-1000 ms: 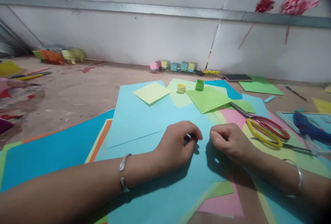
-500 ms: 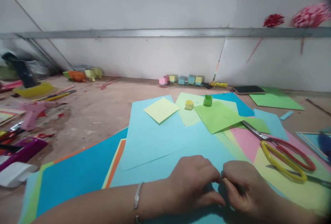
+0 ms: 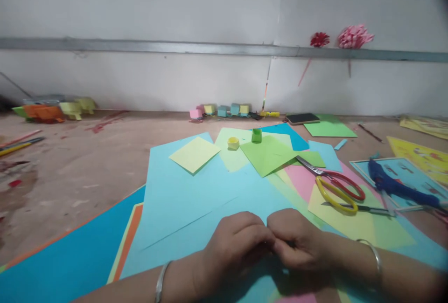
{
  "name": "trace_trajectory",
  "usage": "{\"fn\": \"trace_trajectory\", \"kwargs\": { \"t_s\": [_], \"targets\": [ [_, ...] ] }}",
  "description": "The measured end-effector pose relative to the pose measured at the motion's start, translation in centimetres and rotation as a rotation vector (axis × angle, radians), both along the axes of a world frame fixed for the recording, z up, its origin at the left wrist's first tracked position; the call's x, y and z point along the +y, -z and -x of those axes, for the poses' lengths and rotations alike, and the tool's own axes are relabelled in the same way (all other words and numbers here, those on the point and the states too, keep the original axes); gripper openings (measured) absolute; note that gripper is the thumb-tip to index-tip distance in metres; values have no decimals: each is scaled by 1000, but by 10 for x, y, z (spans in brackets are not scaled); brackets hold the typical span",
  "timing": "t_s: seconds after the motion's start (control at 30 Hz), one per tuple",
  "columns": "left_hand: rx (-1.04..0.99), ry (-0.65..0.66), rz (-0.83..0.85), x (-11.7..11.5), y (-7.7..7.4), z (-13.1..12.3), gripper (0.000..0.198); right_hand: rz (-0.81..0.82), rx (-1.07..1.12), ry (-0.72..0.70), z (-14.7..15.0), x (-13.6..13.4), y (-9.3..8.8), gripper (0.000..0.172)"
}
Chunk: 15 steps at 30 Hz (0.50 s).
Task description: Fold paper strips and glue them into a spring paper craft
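The left hand (image 3: 234, 251) and right hand (image 3: 297, 240) meet above the blue sheet (image 3: 178, 196), fingers curled, fingertips together; whether they pinch a small piece cannot be made out. Beyond them, a pale yellow square (image 3: 195, 154) lies on the sheet. To its right, a yellow cup (image 3: 233, 143) stands near a green cup (image 3: 256, 136). Scissors (image 3: 338, 193) with red and yellow handles lie on layered paper beyond the right wrist. A glue gun (image 3: 399, 186) lies farther right. A phone (image 3: 303, 119) rests near the wall (image 3: 224, 81).
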<state>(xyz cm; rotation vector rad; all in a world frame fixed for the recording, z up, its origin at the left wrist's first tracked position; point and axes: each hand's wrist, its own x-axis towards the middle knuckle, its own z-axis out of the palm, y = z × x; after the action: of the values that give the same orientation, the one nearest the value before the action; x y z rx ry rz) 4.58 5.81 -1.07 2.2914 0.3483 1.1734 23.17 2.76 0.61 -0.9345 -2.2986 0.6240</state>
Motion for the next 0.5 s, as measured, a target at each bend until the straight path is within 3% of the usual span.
{"fn": "trace_trajectory", "kwargs": {
  "t_s": [0.17, 0.5],
  "targets": [
    [93, -74, 46, -1, -2, 2, 25, 162, -57, -58, 0, 2, -4, 17],
    [219, -57, 158, 5, 1, 3, 12, 331, 130, 116, -1, 5, 9, 26]
  ]
}}
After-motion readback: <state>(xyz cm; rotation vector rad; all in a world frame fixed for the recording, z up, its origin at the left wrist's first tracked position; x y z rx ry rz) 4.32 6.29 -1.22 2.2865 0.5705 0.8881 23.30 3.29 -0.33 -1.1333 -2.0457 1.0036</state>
